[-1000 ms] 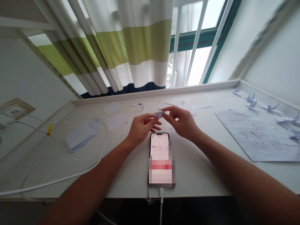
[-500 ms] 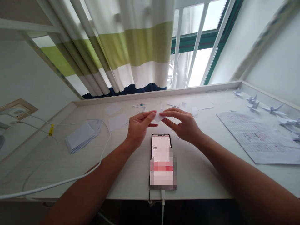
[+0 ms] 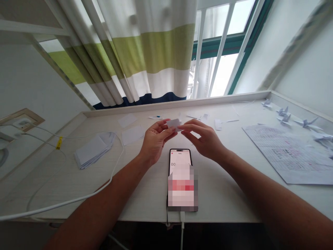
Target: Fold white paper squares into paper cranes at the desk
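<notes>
A small folded piece of white paper point(image 3: 173, 123) is held above the desk, between both hands. My left hand point(image 3: 156, 140) pinches it from the left with the thumb in front and the fingers behind. My right hand point(image 3: 204, 137) has thumb and forefinger closed at the paper's right edge; the exact grip there is partly hidden. Just below the hands a phone point(image 3: 180, 159) lies on the desk with its screen lit and a cable plugged into its lower end.
At the right are several folded paper cranes point(image 3: 285, 118) and a large printed sheet point(image 3: 281, 152). A stack of white paper point(image 3: 92, 151) lies at the left, with a white cable point(image 3: 118, 163) looping past it. Paper scraps point(image 3: 132, 134) lie along the back.
The folded paper has turned so that a broader flat face shows. My left hand has tilted and its fingers have shifted behind the paper; my right hand stays at the right edge.
</notes>
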